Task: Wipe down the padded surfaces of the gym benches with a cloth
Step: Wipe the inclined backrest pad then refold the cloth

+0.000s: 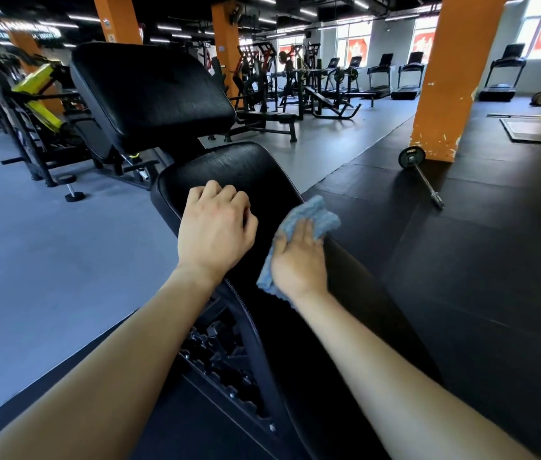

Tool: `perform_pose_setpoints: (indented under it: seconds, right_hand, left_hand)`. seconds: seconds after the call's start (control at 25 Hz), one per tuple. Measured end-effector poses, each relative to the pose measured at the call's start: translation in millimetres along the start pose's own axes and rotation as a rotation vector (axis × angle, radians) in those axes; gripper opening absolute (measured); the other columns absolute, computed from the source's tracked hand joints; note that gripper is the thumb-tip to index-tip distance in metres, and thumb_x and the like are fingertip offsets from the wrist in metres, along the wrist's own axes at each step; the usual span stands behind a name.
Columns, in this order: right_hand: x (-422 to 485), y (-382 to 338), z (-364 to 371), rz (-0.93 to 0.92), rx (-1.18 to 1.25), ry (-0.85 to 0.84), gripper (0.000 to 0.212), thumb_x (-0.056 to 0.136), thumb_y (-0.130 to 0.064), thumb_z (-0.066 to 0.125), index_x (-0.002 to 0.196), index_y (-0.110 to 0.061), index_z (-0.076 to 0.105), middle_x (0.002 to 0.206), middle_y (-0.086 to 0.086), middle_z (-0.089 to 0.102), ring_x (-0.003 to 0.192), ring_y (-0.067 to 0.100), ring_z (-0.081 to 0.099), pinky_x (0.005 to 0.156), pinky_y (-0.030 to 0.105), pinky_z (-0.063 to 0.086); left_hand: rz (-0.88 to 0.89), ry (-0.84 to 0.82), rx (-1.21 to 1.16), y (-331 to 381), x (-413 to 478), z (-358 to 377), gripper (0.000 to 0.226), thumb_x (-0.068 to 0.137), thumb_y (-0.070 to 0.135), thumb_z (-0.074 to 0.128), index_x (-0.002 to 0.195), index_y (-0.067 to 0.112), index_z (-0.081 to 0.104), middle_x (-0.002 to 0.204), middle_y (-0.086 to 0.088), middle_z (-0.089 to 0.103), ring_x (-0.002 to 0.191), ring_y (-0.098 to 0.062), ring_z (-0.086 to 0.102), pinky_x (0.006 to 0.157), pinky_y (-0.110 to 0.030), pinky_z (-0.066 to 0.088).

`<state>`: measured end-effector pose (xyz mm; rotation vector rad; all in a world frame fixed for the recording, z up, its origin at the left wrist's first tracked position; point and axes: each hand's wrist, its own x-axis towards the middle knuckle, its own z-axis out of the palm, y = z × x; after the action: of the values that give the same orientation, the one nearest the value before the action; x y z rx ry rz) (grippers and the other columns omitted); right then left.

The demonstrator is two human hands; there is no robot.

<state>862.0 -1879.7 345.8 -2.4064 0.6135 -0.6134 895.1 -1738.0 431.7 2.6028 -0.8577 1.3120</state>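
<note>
A black padded bench pad [239, 171] runs from the middle of the view down toward me. Beyond it a second black pad [149, 91] tilts upward. My left hand [214, 229] rests on the near pad's left side with fingers curled, holding nothing. My right hand [299, 260] presses a blue cloth [315, 212] against the pad's right edge, fingers curled over the cloth. Part of the cloth hangs below my wrist.
The bench's metal frame [226, 356] shows under the pad at left. A barbell [423, 175] lies on the dark floor mats by an orange pillar [455, 78]. A dumbbell [71, 189] stands on the grey floor at left. Weight machines and treadmills fill the back.
</note>
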Motion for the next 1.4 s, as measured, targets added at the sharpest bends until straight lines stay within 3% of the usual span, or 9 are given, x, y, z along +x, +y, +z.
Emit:
perform_pose_setpoints:
  seconds: [0.16,0.32,0.44,0.56,0.72,0.92,1.12,1.28,1.4]
  right_hand:
    - [-54.0,12.7,1.4,-0.172,0.014,0.024,0.067,0.105,-0.049,0.017,0.162,-0.013,0.011,0.170,0.005,0.006,0.156,0.024,0.012,0.126,0.045,0.015]
    - [-59.1,36.3,-8.9,0.036,-0.031,-0.042,0.067,0.107,-0.051,0.015,0.163,-0.016,0.007,0.171,0.002,0.002,0.156,0.022,0.007,0.127,0.046,0.010]
    - [-63.0,11.8,-5.7,0.148,-0.033,-0.126,0.068,0.107,-0.048,0.010,0.162,-0.008,0.000,0.170,0.010,-0.005,0.156,0.034,0.005,0.126,0.046,0.007]
    - [-105.1,-0.6,-0.6,-0.076,-0.049,-0.103,0.069,0.106,-0.047,0.010,0.162,-0.008,0.000,0.170,0.011,-0.003,0.156,0.032,0.005,0.126,0.045,0.011]
    - [-160.9,42.5,-10.3,-0.098,-0.014,-0.103,0.066,0.106,-0.050,0.013,0.163,-0.018,0.002,0.170,-0.001,-0.003,0.157,0.018,0.002,0.126,0.045,0.014]
    - [-141.9,5.4,-3.6,0.016,-0.095,-0.270,0.087,0.093,-0.058,-0.008,0.161,-0.007,0.009,0.168,0.017,-0.007,0.156,0.034,-0.002,0.126,0.051,0.008]
    - [-172.6,-4.4,-4.8,-0.336,-0.094,-0.180,0.071,0.103,-0.052,0.018,0.162,-0.016,0.001,0.170,0.004,-0.005,0.157,0.027,0.004,0.126,0.046,0.014]
    - [-200.6,40.0,-9.1,-0.212,-0.287,-0.132,0.076,0.105,-0.059,0.019,0.162,-0.016,-0.005,0.170,0.004,-0.006,0.154,0.027,0.018,0.126,0.042,0.019]
    - [-177.7,3.5,-3.8,-0.216,-0.327,-0.106,0.074,0.107,-0.050,0.023,0.160,-0.006,-0.003,0.169,0.014,-0.005,0.155,0.031,0.012,0.126,0.042,0.015]
  left_hand:
    - [-0.019,0.005,-0.021,0.8,-7.2,-2.8,0.027,0.094,0.031,0.046,0.087,0.018,0.068,0.081,0.004,0.065,0.088,-0.025,0.050,0.090,-0.040,0.039]
    - [-0.010,-0.018,-0.084,11.0,-32.8,-4.4,0.021,0.094,0.024,0.051,0.094,0.018,0.071,0.089,0.001,0.064,0.092,-0.026,0.051,0.102,-0.040,0.037]
    - [0.091,-0.072,-0.251,5.0,-58.0,-11.9,0.015,0.094,0.014,0.057,0.100,0.015,0.071,0.099,-0.002,0.060,0.100,-0.027,0.052,0.118,-0.042,0.029]
    - [0.195,-0.168,-0.317,-5.2,-85.7,-25.5,0.017,0.095,0.011,0.059,0.108,0.013,0.070,0.120,-0.006,0.059,0.120,-0.029,0.052,0.123,-0.043,0.026]
    - [0.152,-0.377,-0.363,-9.9,-126.9,-53.9,0.047,0.095,0.004,0.050,0.141,0.013,0.055,0.161,-0.006,0.035,0.154,-0.025,0.020,0.127,-0.040,0.019]
    - [0.037,-0.621,-0.504,-1.7,-131.8,-86.2,0.072,0.093,-0.003,0.040,0.161,0.015,0.023,0.171,0.002,0.006,0.157,-0.013,-0.002,0.127,-0.028,0.007]
    - [-0.018,-0.699,-0.520,-0.1,-129.6,-92.6,0.072,0.099,0.006,0.042,0.162,0.022,0.014,0.170,0.010,-0.002,0.156,-0.009,-0.005,0.124,-0.028,0.011]
    - [-0.043,-0.716,-0.518,1.5,-130.5,-94.1,0.088,0.087,-0.009,0.038,0.163,0.025,0.011,0.170,0.013,-0.006,0.156,-0.008,-0.004,0.119,-0.028,0.023]
    - [-0.054,-0.712,-0.541,1.6,-131.4,-89.9,0.084,0.091,-0.004,0.039,0.163,0.027,0.009,0.170,0.014,-0.007,0.156,-0.008,-0.002,0.110,-0.026,0.034]
